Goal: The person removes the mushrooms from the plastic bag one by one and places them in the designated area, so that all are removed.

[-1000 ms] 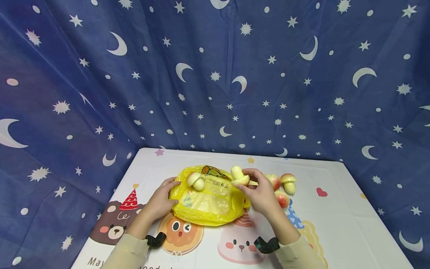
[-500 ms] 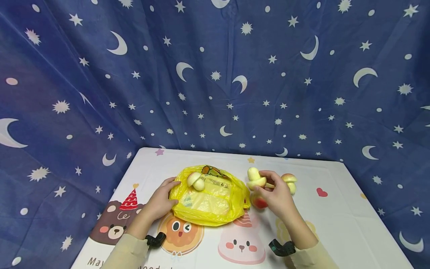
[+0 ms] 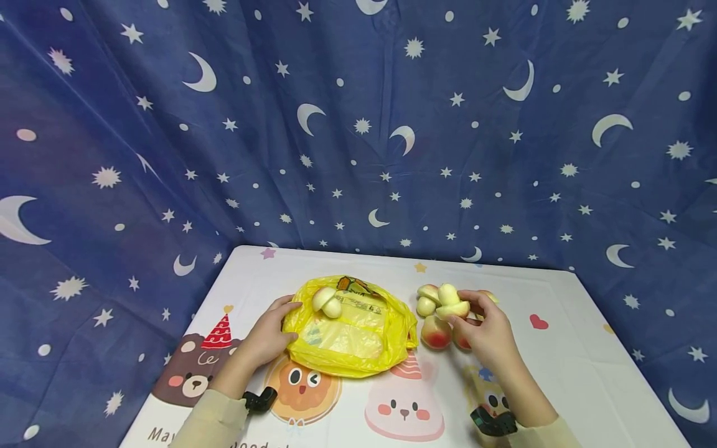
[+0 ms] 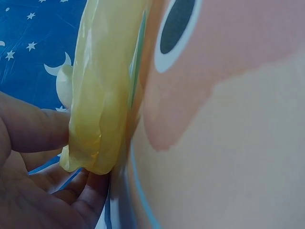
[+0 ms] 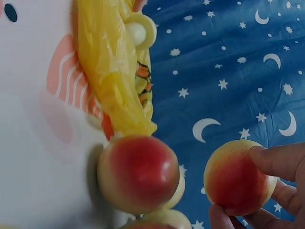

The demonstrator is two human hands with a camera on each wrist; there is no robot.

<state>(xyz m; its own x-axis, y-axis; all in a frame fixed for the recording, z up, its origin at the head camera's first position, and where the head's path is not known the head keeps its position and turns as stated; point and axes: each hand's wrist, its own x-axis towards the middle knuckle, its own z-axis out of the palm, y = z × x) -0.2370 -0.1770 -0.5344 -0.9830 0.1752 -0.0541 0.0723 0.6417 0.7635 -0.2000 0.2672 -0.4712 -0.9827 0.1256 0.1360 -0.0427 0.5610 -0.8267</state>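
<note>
A toy mushroom with a red-yellow cap and pale stem is pinched by its cap between the thumb and fingers of my right hand, stem upward. In the right wrist view only its rounded cap shows. My left hand holds the left edge of a yellow plastic bag, with thumb and fingers at its rim. Another mushroom lies at the bag's upper left. Beside my right hand are a mushroom on its side and a red-capped one; others are partly hidden by the hand.
A white tablecloth with printed cartoon figures covers the table. Behind it hangs a blue curtain with moons and stars. The mushroom group stands just right of the bag. Each wrist wears a black device.
My right hand has carried the pinched mushroom to the right, from beside the bag's right rim to above the mushroom group. The left hand and bag have stayed put.
</note>
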